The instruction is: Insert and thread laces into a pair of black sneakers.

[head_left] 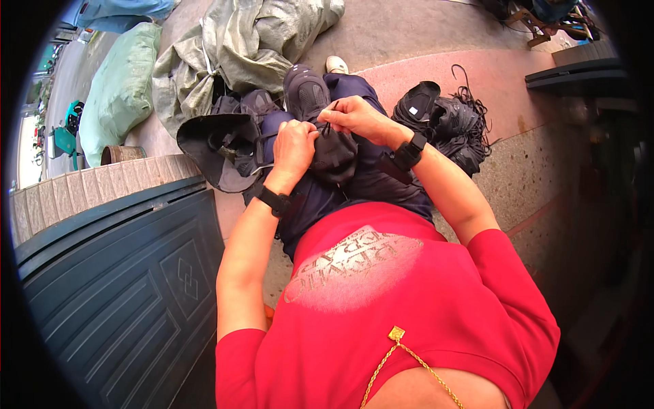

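Observation:
Across my lap lies a black shoe, its mesh toe pointing away from me and its dark heel part nearest my body. My right hand is closed in a pinch on a thin black shoelace over the shoe's middle. Just left of it, my left hand is also closed, fingers bent at the shoe's lace opening. What the left fingertips grip is too small to make out. Beside my left knee are more black shoe pieces, partly overlapping. To the right, a heap of black shoes has loose laces trailing from it.
Large grey woven sacks stand ahead, with a pale green sack farther left. A dark blue panelled door with a tiled ledge borders my left. A wooden stool is at the far right.

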Tool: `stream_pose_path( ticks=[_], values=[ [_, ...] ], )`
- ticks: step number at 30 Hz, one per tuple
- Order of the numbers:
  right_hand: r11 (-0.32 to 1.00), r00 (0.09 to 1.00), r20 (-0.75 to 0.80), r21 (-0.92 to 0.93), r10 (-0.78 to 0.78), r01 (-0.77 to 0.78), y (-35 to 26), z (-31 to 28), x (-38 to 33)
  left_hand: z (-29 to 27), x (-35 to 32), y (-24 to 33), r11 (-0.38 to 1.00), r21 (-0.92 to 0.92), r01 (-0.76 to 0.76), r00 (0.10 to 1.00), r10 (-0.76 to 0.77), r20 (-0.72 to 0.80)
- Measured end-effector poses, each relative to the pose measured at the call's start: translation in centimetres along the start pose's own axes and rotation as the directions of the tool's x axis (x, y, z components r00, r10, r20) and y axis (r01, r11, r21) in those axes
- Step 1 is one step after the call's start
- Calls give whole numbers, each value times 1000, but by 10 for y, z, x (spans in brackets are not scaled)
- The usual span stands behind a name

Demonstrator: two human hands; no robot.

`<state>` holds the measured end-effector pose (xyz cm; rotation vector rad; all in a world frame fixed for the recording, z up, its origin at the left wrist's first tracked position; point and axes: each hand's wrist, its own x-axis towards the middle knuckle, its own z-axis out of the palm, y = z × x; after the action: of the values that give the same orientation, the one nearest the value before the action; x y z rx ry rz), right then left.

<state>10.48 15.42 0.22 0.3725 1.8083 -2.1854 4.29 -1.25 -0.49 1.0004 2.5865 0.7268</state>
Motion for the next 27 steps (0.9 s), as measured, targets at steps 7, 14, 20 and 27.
stream_pose_path(
  ticks=[7, 14, 20, 27],
  values=[
    [940, 989, 81, -308, -127, 146, -19, -3, 20, 12, 4, 4, 980, -199, 21, 996, -37, -76],
    [637, 719, -145, -603, -680, 481, -58, 18, 19, 5, 4, 2, 944, -281, 173, 985, -159, 71],
    [638, 945, 8, -736, -326, 227, 15, 0, -24, 12, 4, 8, 937, -311, 157, 985, -171, -19],
    [523, 792, 61, -720, -607, 456, 40, 0, -1, 16, 5, 4, 940, -329, 90, 990, -119, -69]
  ],
)
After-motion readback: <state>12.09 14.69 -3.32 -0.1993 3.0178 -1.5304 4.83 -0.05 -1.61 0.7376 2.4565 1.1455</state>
